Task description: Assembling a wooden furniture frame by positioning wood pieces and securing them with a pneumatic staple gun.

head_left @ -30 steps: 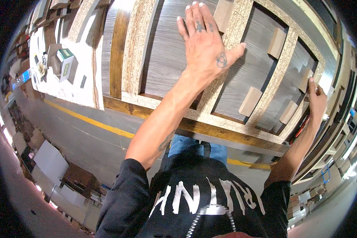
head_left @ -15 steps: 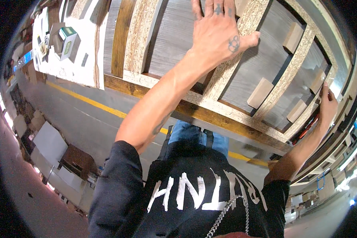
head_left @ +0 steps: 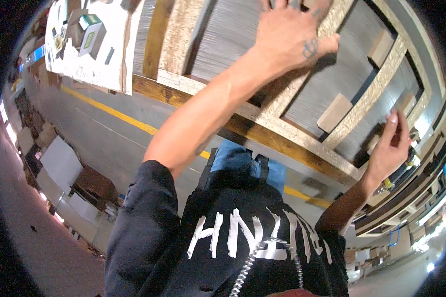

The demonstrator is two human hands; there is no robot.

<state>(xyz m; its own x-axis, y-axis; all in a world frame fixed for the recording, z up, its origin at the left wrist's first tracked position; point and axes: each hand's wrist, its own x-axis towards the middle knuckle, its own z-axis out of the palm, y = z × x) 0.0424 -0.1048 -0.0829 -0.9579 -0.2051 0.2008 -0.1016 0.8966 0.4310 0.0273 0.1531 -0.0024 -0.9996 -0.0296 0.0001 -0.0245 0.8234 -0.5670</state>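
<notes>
Both hands are on the chipboard frame that I see from the head camera: my left hand lies flat, fingers spread open and pressed on a chipboard slat over the grey backing panel, while my right hand rests at the frame's right part with its fingers loosely extended, gripping nothing. Small wooden blocks sit on the panel between the slats, the frame lies on the worktop with a brown timber rail along its near edge, and a white board with a small green-and-white box lies to the left, above the grey floor with its yellow line.
</notes>
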